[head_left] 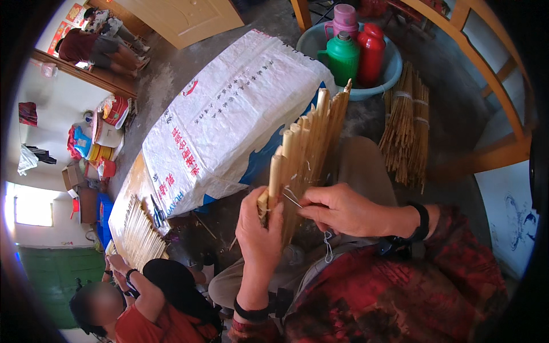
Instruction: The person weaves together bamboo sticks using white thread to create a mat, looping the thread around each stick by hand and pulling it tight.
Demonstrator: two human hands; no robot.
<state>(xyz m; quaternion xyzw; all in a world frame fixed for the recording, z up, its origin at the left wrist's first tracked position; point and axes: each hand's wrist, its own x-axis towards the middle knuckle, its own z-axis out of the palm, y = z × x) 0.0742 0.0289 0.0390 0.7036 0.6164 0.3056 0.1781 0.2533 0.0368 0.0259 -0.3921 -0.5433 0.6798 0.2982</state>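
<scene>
Left hand [258,228] clamped on the near edge of the row of pale sticks [303,143], which stands upright above the person's lap. Right hand [337,210] just beside it, thumb and fingers pinched on thin string [291,199]; loose string tail hangs below. Worktop [136,174] ahead-left: white woven sack [229,114] draped over it, scissors [158,212] near a second stick row [136,231], co-worker's hands by that. Tied stick bundles [406,120] on floor at right, beside blue basin [394,68] holding flasks.

Left hand [258,228] partly hides the sticks [296,150].
</scene>
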